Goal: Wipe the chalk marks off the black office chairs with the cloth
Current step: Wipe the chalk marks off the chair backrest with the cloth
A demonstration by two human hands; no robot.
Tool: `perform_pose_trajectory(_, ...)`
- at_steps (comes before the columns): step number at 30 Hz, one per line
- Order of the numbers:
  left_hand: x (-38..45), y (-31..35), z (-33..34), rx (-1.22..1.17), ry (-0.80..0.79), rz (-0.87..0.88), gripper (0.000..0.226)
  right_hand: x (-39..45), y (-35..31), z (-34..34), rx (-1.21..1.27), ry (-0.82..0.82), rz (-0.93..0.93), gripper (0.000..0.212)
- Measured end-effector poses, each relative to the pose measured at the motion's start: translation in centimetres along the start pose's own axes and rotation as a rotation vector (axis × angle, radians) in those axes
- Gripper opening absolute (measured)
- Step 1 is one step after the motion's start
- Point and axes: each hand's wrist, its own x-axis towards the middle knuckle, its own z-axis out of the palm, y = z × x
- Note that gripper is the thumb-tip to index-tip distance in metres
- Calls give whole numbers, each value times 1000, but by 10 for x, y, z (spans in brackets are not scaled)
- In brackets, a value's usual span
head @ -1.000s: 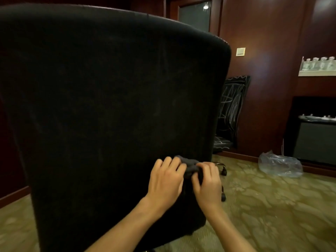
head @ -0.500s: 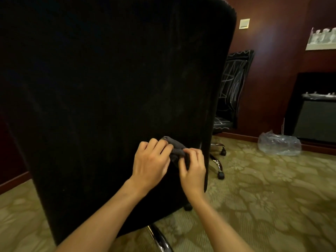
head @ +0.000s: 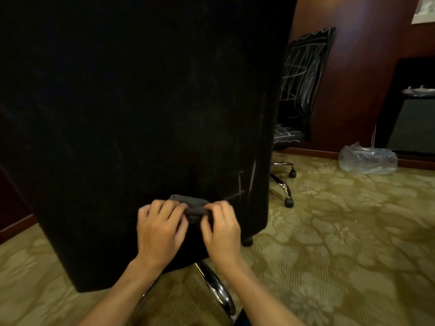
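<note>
The back of a large black office chair (head: 141, 114) fills the left and centre of the view. A few white chalk lines (head: 242, 184) show near its lower right edge. My left hand (head: 160, 229) and my right hand (head: 221, 231) both grip a small dark grey cloth (head: 193, 204) bunched between them, low against the chair's back and just left of the chalk lines. A second black chair (head: 303, 76), covered in white chalk scribbles on back and seat, stands behind at the right by the wall.
Chrome legs with castors (head: 216, 288) stick out under the near chair, close to my arms. A crumpled clear plastic bag (head: 367, 158) lies on the patterned carpet (head: 341, 243) at the right. A dark cabinet (head: 412, 109) stands against the wood-panelled wall.
The view has dropped down the chair's back, and both hands have moved lower with the cloth. Chalk lines near the lower right edge have come into sight.
</note>
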Motion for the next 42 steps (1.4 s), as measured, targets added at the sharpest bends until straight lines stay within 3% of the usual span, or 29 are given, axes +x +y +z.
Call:
perform_pose_trajectory(6,109,75,22,15,-87,259,16,66,50,-49,24,376,309,16)
perform_pose_trajectory(10,162,94,23,149,-132,417,18,94,59,-55,84,461,461,16)
perform_pose_trajectory(14,121,57,19,226,-247,597,26,40,40,-12,109,402,457,15)
perform_pose_trajectory(19,67,19,9,220,-385,722,24,-20,25,10,170,112,455,15)
perform_pose_trajectory(24,125,71,32,234,-275,709,24,48,64,-36,91,350,542,15)
perform_pose_trajectory(30,186,90,37,292,-149,719,26,99,69,-43,138,475,614,16)
perform_pose_trajectory(32,169,76,37,291,-166,776,33,70,56,-17,138,464,616,16)
perform_pose_trajectory(36,109,29,23,232,-286,874,22,2,28,16,210,288,575,13)
perform_pose_trajectory(39,82,6,2,220,-385,828,25,-20,17,24,218,137,492,10)
perform_pose_trajectory(42,78,7,-4,210,-392,752,22,-9,19,12,201,117,455,10)
